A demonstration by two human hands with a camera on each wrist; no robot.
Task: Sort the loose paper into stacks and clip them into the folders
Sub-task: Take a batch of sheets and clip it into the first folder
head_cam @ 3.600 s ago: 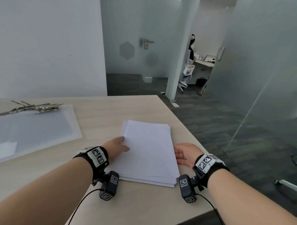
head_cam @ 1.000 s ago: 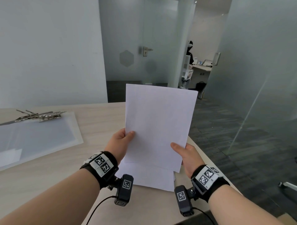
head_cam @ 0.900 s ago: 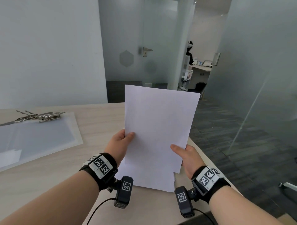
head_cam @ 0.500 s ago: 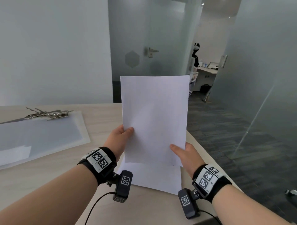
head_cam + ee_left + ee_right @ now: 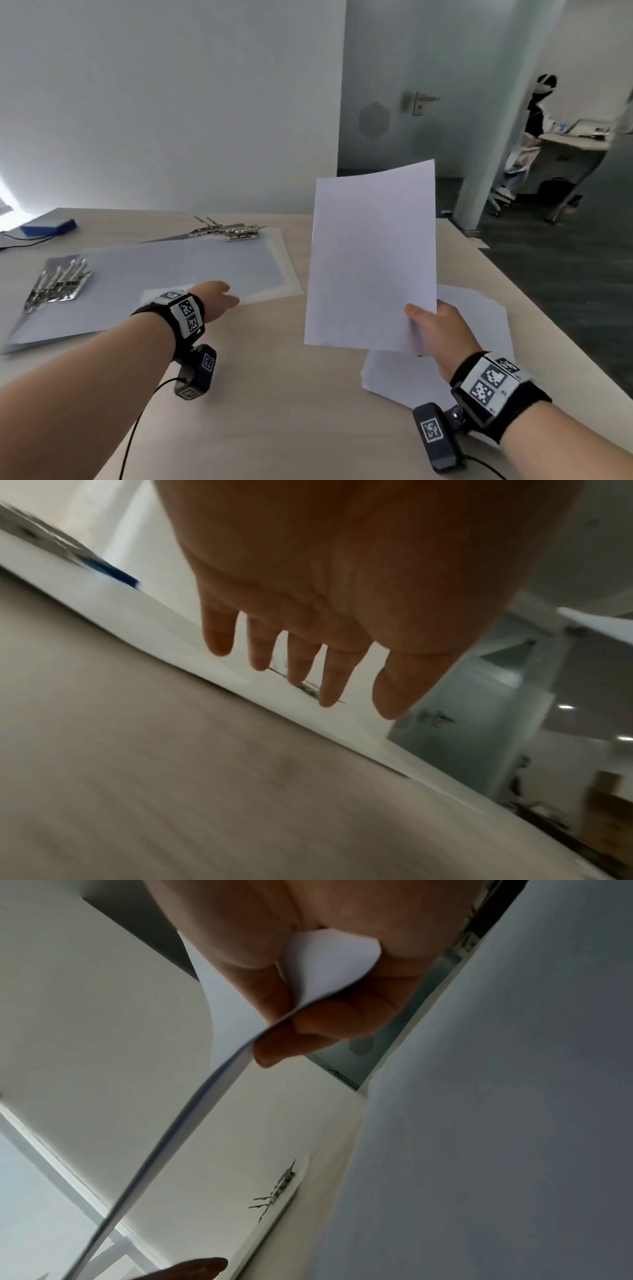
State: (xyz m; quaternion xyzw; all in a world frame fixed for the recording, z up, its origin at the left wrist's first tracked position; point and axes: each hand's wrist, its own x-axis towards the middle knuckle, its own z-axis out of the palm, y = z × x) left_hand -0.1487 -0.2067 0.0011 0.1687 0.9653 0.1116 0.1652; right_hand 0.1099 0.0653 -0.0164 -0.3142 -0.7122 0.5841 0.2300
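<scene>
My right hand (image 5: 423, 323) pinches the lower right corner of a thin stack of white paper (image 5: 371, 260) and holds it upright above the table. In the right wrist view, thumb and fingers (image 5: 308, 1031) clamp the paper's bent corner (image 5: 329, 958). More loose sheets (image 5: 479, 346) lie flat under that hand. My left hand (image 5: 221, 298) is stretched out over the near edge of an open translucent folder (image 5: 212, 267). Its fingers (image 5: 301, 664) are straight and hold nothing. The folder's metal clip (image 5: 233, 231) stands raised at the far edge.
A second folder (image 5: 51, 322) with metal clips (image 5: 58, 286) lies at the left, partly under the first. A blue box (image 5: 48, 226) sits at the far left of the wooden table (image 5: 281, 394). The table's right edge drops to dark floor (image 5: 565, 274). A person stands far behind.
My left hand has let go of the paper and moved left over the folder. The right hand alone holds the stack, now tilted. My view has swung left.
</scene>
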